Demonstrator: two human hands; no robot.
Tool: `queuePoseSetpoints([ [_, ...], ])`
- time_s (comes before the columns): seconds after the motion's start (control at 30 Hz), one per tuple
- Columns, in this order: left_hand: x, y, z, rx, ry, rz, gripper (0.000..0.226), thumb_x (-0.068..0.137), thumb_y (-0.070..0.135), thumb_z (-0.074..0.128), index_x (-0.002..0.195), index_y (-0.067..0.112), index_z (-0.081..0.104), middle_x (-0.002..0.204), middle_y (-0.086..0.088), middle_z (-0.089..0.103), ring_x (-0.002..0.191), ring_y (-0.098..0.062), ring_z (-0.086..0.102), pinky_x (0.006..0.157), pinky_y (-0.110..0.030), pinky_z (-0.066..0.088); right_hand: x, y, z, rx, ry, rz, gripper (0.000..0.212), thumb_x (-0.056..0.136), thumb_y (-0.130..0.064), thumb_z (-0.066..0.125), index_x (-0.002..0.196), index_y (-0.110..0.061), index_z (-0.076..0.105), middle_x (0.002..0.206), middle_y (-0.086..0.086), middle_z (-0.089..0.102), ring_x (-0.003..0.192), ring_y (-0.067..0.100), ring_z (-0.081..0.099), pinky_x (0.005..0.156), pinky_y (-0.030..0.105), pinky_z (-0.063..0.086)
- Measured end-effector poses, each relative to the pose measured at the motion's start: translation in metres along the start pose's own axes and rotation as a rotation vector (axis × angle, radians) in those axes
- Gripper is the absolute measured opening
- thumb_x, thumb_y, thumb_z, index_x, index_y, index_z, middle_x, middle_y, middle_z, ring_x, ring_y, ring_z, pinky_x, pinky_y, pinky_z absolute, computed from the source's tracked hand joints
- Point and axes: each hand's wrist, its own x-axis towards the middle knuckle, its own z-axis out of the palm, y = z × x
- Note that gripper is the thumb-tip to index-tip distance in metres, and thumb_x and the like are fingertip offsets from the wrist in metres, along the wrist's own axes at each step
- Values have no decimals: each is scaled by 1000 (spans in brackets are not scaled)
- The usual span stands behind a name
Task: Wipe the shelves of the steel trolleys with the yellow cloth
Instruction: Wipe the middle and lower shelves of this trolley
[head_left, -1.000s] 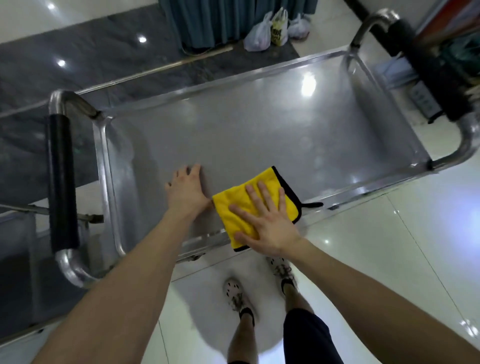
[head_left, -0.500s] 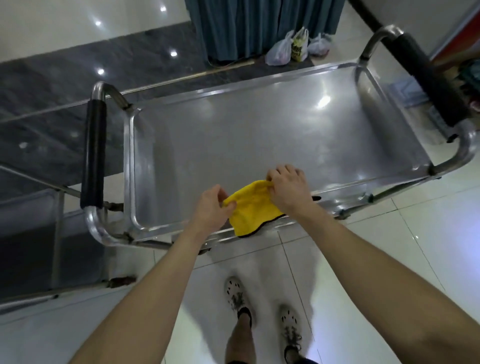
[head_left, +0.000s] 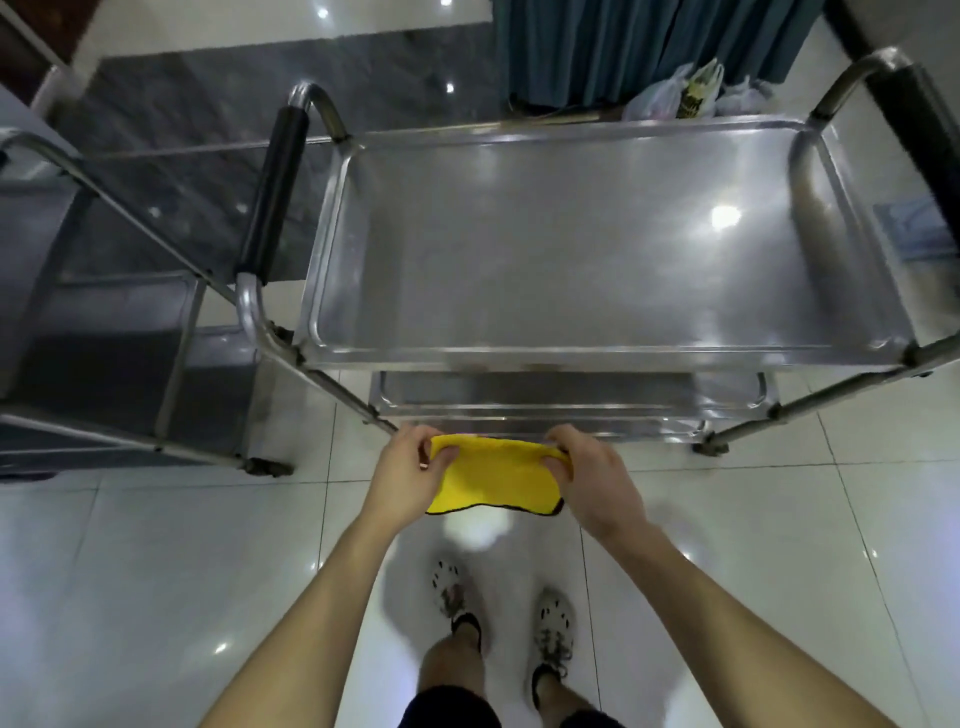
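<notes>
The yellow cloth (head_left: 491, 480) with a black hem hangs in the air in front of the trolley, stretched between both hands. My left hand (head_left: 402, 475) pinches its left top corner and my right hand (head_left: 592, 475) pinches its right top corner. Just beyond them stands the steel trolley (head_left: 571, 358), its bare top shelf filling the middle of the view. A lower shelf (head_left: 566, 392) shows under the front rim. Black-padded handles sit at the left end (head_left: 272, 192) and the right end (head_left: 919, 119).
A second steel trolley (head_left: 124, 332) stands to the left, close to the first. Plastic bags (head_left: 685, 96) lie on the floor beside a blue curtain (head_left: 639, 47) behind the trolley. My feet (head_left: 498, 608) stand on white floor tiles.
The cloth came off the top shelf. Both hands took it by the corners and pulled it back off the front rim, spreading it out. I stepped back from the trolley.
</notes>
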Motion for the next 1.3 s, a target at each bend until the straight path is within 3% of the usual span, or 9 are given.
queuePoseSetpoints([
  [0.17,3,-58,19,66,-2,-47,19,110,48,57,108,30,55,86,9,64,77,-12,62,58,-20,39,0,4,52,6,42,-34,16,108,-18,58,123,-14,62,106,5,67,92,27,65,81,45,55],
  [0.43,94,-153,70,72,215,23,25,114,44,50,112,20,56,77,5,60,86,-38,69,64,-39,39,74,57,160,-90,101,-140,35,100,-4,56,131,-18,63,121,12,62,99,37,63,80,45,54],
  [0.53,158,-165,61,86,402,197,40,113,45,53,132,13,66,102,-11,75,97,-38,71,73,-39,49,138,62,178,-91,192,-213,39,95,-3,57,130,-19,62,120,13,61,99,39,63,77,42,52],
  [0.77,218,-245,88,-41,683,335,26,108,49,61,116,26,71,97,11,74,87,-11,71,72,-31,51,251,98,277,-491,135,-115,61,109,-61,37,160,-28,44,163,19,41,154,38,31,124,55,27],
  [0.83,198,-287,103,-168,925,351,31,101,65,64,93,36,56,78,16,62,70,-5,60,63,-33,49,248,99,318,-460,218,-232,69,103,-75,27,161,-39,41,167,15,37,157,37,25,127,62,17],
  [0.93,200,-316,97,-369,1121,375,51,86,63,83,111,37,46,103,8,56,89,-17,59,77,-39,53,251,89,354,-542,210,-265,80,91,-91,8,163,-58,19,176,13,18,163,41,9,123,75,3],
  [1.03,234,-305,63,-522,928,359,54,83,61,85,119,33,56,113,6,69,101,-13,70,90,-37,59,259,75,362,-609,148,-208,85,81,-100,1,160,-66,6,179,12,4,162,46,-3,118,81,-7],
  [1.2,276,-300,58,-706,876,326,68,97,53,72,70,-2,41,67,-35,48,57,-51,55,52,-58,49,286,73,356,-537,108,-127,86,70,-108,-5,151,-77,-5,179,6,-7,162,42,-13,112,79,-20],
  [1.3,280,-299,63,-683,896,377,64,99,48,69,66,4,37,63,-31,43,51,-30,46,48,-46,42,337,65,349,-520,97,-61,91,64,-110,-7,149,-77,-5,179,5,-12,162,42,-17,108,81,-23],
])
